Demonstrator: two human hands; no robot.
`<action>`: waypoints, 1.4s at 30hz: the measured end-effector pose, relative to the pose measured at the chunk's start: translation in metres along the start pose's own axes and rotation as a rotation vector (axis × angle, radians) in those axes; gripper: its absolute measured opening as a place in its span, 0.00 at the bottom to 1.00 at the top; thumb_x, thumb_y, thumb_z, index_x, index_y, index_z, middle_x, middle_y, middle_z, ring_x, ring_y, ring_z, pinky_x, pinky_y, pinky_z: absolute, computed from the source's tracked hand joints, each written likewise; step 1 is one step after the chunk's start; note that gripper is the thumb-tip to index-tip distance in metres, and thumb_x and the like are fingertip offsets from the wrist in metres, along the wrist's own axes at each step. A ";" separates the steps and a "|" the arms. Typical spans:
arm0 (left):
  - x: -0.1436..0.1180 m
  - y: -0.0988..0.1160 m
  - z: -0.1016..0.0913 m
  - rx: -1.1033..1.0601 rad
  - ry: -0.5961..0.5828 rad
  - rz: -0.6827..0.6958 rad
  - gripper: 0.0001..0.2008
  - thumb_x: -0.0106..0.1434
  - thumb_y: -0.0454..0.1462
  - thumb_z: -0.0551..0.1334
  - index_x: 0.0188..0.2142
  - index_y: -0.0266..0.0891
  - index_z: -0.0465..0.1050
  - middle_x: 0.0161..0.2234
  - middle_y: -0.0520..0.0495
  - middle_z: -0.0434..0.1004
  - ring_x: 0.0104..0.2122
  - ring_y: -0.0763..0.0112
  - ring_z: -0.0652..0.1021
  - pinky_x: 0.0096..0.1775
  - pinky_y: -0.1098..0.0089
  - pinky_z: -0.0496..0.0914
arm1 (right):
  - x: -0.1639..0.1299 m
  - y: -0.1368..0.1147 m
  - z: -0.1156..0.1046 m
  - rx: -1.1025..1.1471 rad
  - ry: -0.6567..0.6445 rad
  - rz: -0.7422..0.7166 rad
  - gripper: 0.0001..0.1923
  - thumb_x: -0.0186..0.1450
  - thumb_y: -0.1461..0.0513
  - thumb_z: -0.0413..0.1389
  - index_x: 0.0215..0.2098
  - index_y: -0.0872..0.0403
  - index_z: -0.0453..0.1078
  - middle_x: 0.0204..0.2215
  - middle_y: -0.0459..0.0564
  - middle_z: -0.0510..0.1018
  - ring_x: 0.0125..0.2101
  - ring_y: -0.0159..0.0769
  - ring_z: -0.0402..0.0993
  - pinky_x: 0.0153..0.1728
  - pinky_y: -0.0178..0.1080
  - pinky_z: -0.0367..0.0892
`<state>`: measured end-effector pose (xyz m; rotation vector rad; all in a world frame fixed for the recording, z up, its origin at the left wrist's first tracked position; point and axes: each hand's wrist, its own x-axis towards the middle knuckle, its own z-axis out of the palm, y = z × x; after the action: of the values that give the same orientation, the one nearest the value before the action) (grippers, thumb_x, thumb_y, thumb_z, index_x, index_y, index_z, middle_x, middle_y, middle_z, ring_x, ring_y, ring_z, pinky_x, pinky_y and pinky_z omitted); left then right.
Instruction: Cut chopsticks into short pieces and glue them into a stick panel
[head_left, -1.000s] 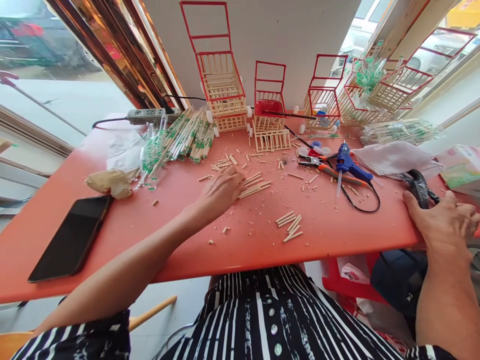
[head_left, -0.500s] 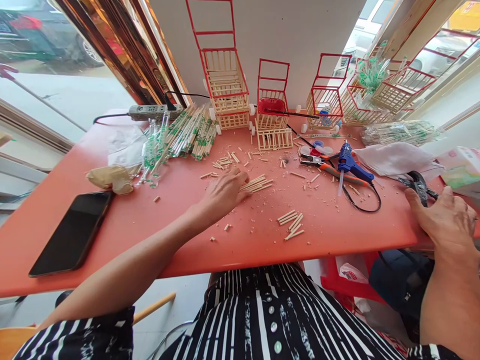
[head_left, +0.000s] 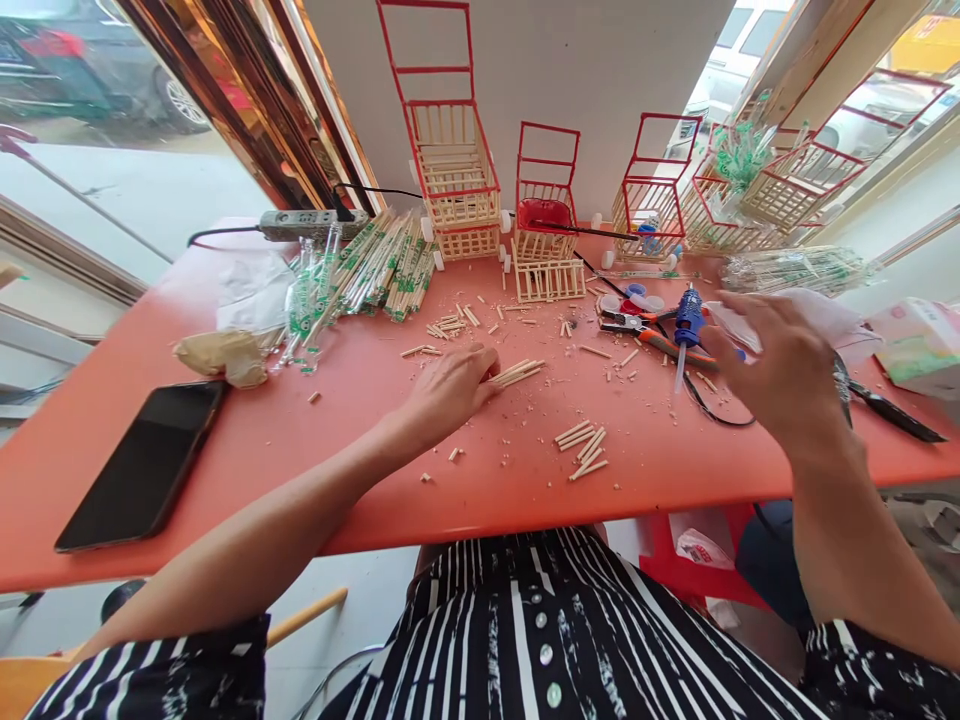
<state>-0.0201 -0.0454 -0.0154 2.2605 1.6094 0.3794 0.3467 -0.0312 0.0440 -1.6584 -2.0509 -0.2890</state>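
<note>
My left hand (head_left: 450, 385) lies flat on the red table (head_left: 300, 450), fingertips touching one end of a bundle of cut wooden sticks (head_left: 519, 372); it grips nothing. My right hand (head_left: 780, 370) hovers above the table with loosely spread, empty fingers, just right of the blue glue gun (head_left: 686, 315) and its black cord. Orange-handled pliers (head_left: 637, 330) lie beside the gun. A second small heap of sticks (head_left: 581, 448) sits near the front edge, between my hands.
Red-framed stick carts (head_left: 454, 180) line the back wall, a stick panel (head_left: 549, 280) in front. Wrapped chopsticks (head_left: 375, 265) and a power strip (head_left: 311, 225) lie back left, a phone (head_left: 142, 460) front left. A white cloth (head_left: 825, 305) and black tool (head_left: 892, 410) are right.
My right hand has lifted off the table's right front edge and swung left and forward to the glue gun. My left hand has stayed on the sticks.
</note>
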 end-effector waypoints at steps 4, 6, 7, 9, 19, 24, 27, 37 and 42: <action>0.000 0.002 -0.004 -0.025 -0.017 -0.020 0.03 0.65 0.34 0.64 0.33 0.41 0.73 0.34 0.44 0.80 0.35 0.58 0.77 0.36 0.64 0.63 | 0.021 -0.050 0.039 0.253 -0.232 -0.294 0.23 0.73 0.51 0.58 0.58 0.57 0.78 0.53 0.63 0.82 0.53 0.53 0.79 0.57 0.52 0.72; 0.000 0.002 -0.006 -0.053 -0.023 -0.024 0.04 0.65 0.35 0.64 0.32 0.41 0.73 0.34 0.45 0.80 0.35 0.59 0.78 0.36 0.64 0.63 | 0.028 -0.069 0.059 0.335 -0.309 -0.411 0.20 0.73 0.53 0.59 0.56 0.56 0.79 0.51 0.62 0.82 0.52 0.53 0.79 0.55 0.52 0.72; 0.000 0.002 -0.006 -0.068 -0.028 -0.027 0.05 0.65 0.35 0.63 0.31 0.41 0.73 0.34 0.45 0.81 0.34 0.59 0.78 0.36 0.64 0.63 | 0.030 -0.077 0.068 0.363 -0.341 -0.451 0.19 0.73 0.54 0.59 0.56 0.56 0.79 0.51 0.62 0.82 0.52 0.53 0.79 0.55 0.52 0.72; 0.000 0.001 -0.006 -0.096 -0.037 -0.040 0.05 0.65 0.35 0.63 0.31 0.41 0.73 0.33 0.45 0.81 0.34 0.60 0.78 0.36 0.64 0.63 | 0.032 -0.092 0.081 0.408 -0.372 -0.507 0.18 0.73 0.57 0.60 0.56 0.57 0.80 0.49 0.62 0.82 0.51 0.53 0.78 0.53 0.51 0.72; -0.002 -0.003 -0.003 -0.113 0.053 -0.034 0.08 0.66 0.39 0.62 0.31 0.41 0.76 0.33 0.45 0.83 0.35 0.59 0.79 0.37 0.64 0.64 | 0.022 -0.116 0.106 0.421 -0.434 -0.701 0.13 0.77 0.62 0.54 0.48 0.57 0.82 0.43 0.59 0.83 0.45 0.46 0.76 0.50 0.45 0.65; -0.005 -0.001 0.000 -0.151 0.073 -0.038 0.07 0.67 0.37 0.62 0.31 0.41 0.75 0.33 0.46 0.83 0.34 0.60 0.79 0.38 0.64 0.65 | 0.017 -0.117 0.105 0.317 -0.435 -0.712 0.12 0.77 0.63 0.54 0.44 0.55 0.81 0.39 0.56 0.81 0.42 0.43 0.73 0.46 0.43 0.60; -0.007 0.001 0.001 -0.173 0.115 -0.022 0.07 0.67 0.36 0.61 0.32 0.41 0.76 0.34 0.46 0.82 0.35 0.61 0.78 0.39 0.64 0.66 | 0.016 -0.116 0.102 0.311 -0.409 -0.710 0.12 0.77 0.63 0.54 0.43 0.55 0.81 0.38 0.55 0.80 0.40 0.42 0.71 0.45 0.42 0.59; 0.000 -0.002 0.009 -0.771 0.277 -0.104 0.12 0.59 0.46 0.70 0.35 0.40 0.79 0.31 0.49 0.80 0.29 0.69 0.76 0.33 0.68 0.68 | 0.016 -0.107 0.103 0.551 -0.335 -0.587 0.15 0.77 0.59 0.55 0.39 0.56 0.81 0.32 0.53 0.80 0.35 0.39 0.72 0.40 0.39 0.62; 0.004 -0.006 0.008 -1.135 0.245 -0.174 0.17 0.52 0.46 0.76 0.34 0.38 0.80 0.25 0.52 0.75 0.25 0.73 0.72 0.30 0.71 0.66 | 0.013 -0.112 0.100 0.810 -0.449 -0.403 0.14 0.74 0.56 0.59 0.39 0.55 0.82 0.31 0.49 0.83 0.32 0.36 0.75 0.37 0.36 0.64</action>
<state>-0.0202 -0.0405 -0.0253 1.2251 1.1666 1.1842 0.2134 -0.0022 -0.0208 -0.8511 -2.3403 0.7623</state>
